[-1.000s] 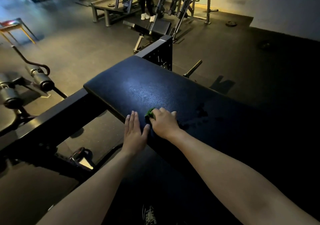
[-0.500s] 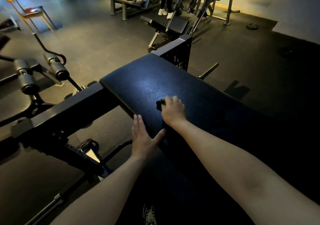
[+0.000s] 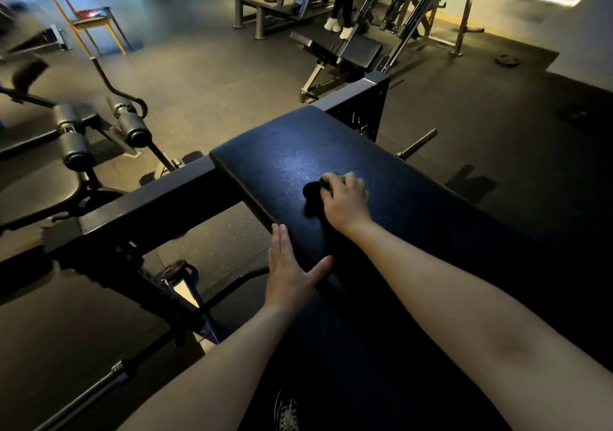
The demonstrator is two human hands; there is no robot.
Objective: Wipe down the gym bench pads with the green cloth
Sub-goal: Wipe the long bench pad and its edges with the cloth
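A long black bench pad [image 3: 292, 162] runs from the centre toward the lower right. My right hand [image 3: 345, 200] lies on top of the pad with its fingers curled over the green cloth [image 3: 326, 181], of which only a dark green scrap shows at the fingertips. My left hand [image 3: 287, 271] rests flat against the pad's near edge, fingers straight and thumb spread onto the pad.
A black steel frame beam [image 3: 142, 211] joins the pad's left end. Roller pads [image 3: 132, 128] and a curved handle stand at left. An orange chair [image 3: 89, 22] is far left. A person's legs [image 3: 345, 2] stand among machines at the back. My shoe [image 3: 285, 414] shows below.
My right hand has slid the cloth away from me along the pad, further from the near edge. My left hand stays flat on the pad's edge, now well behind the right.
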